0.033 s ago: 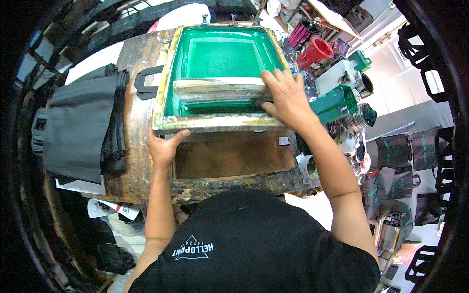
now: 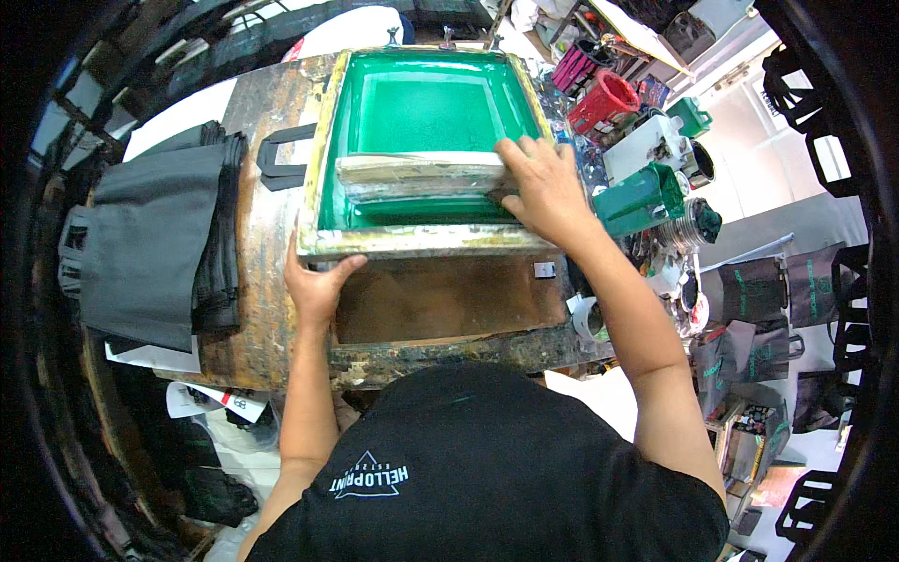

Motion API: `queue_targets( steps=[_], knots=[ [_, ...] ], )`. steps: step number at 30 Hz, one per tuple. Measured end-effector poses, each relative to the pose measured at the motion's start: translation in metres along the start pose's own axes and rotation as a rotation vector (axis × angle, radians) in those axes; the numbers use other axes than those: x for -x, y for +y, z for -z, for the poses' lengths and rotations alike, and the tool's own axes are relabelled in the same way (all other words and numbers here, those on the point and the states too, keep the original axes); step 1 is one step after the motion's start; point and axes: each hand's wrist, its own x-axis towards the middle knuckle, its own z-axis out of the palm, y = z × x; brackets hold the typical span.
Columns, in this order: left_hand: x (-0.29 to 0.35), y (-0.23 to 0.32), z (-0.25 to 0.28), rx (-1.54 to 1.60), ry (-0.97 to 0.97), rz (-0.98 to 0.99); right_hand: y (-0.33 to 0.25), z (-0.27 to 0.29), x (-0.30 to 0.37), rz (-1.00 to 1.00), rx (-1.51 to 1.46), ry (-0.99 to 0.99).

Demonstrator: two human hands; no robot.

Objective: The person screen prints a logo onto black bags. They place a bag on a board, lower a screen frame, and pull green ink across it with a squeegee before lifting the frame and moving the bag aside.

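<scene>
A screen printing frame with green ink over its mesh lies on the worktable in front of me. My left hand grips its near left corner, the thumb along the front bar and the fingers partly hidden behind the side. Inside the frame, a long wooden squeegee stands crosswise near the front bar. My right hand is closed round the squeegee's right end; its lower edge meets the green ink. Below the front bar shows a brown board. A dark bag handle sticks out at the frame's left side.
A stack of dark fabric bags lies on the table's left. Clamps stand at the frame's far edge. Close on the right are a green container, a red bucket and several cans. Printed dark bags lie farther right.
The frame's front bar sits slightly lower in the picture, nearer to me. The squeegee and both hands have shifted slightly. Faint lines on the mesh no longer show.
</scene>
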Motion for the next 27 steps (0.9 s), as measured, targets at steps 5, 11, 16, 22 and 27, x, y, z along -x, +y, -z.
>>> queue_targets(
  steps=[5,11,16,22,27],
  knots=[
    [0.020,-0.036,0.004,-0.426,0.040,-0.041,0.015,-0.031,-0.009,-0.019,-0.104,-0.054],
    [0.020,-0.029,0.006,-0.427,0.015,-0.027,0.020,-0.006,-0.015,-0.032,-0.192,-0.109],
    [0.023,-0.026,0.007,-0.494,0.018,0.016,-0.011,-0.020,0.014,0.011,-0.103,-0.085],
    [0.027,-0.045,0.010,-0.391,0.017,-0.020,-0.005,-0.041,-0.009,-0.043,-0.029,-0.059],
    [0.028,-0.055,0.014,-0.382,0.008,-0.012,0.036,-0.074,-0.072,-0.055,0.007,-0.030]
  ],
)
